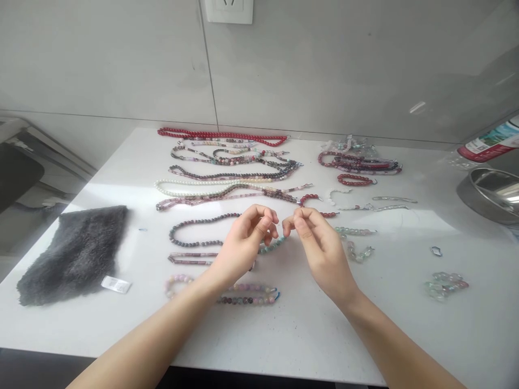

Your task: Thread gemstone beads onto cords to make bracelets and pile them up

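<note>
Both my hands are raised over the middle of a white table (308,329), fingertips almost meeting. My left hand (243,240) is closed in a pinch, and a short strand of pale green beads (273,244) hangs from under its fingers. My right hand (318,243) is also pinched shut just to the right of it; what it holds is too small to make out. Right below my hands lie a dark bead strand (194,224) and a pastel multicoloured strand (247,294).
Several bead strands lie in rows toward the wall, with a red one (223,135) farthest back and a white pearl one (190,189). More beads (359,165) sit at the right. A grey fluffy cloth (75,254) lies left. A metal bowl (492,194) stands far right.
</note>
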Action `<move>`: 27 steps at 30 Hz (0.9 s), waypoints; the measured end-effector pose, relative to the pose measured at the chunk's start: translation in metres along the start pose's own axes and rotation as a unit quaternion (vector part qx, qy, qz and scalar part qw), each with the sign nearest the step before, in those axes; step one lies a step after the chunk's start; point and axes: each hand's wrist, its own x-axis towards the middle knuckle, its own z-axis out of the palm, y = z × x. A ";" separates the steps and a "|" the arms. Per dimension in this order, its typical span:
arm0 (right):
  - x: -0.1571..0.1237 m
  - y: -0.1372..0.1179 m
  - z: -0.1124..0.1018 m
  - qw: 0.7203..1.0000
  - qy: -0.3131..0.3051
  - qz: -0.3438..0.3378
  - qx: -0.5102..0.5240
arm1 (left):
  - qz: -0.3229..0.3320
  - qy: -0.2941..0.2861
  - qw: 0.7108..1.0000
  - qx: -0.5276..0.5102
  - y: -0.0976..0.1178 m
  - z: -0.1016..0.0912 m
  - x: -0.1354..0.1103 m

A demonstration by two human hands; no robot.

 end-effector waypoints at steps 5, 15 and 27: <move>0.001 0.001 0.001 1.000 -0.005 0.019 0.008 | -0.008 -0.009 0.999 -0.038 0.001 0.001 0.000; 0.008 0.005 0.002 0.975 -0.066 -0.017 0.211 | -0.024 -0.027 0.996 -0.080 -0.001 0.006 -0.001; 0.010 0.018 -0.002 0.973 -0.053 -0.190 -0.120 | -0.014 0.007 0.999 -0.047 -0.009 0.003 0.002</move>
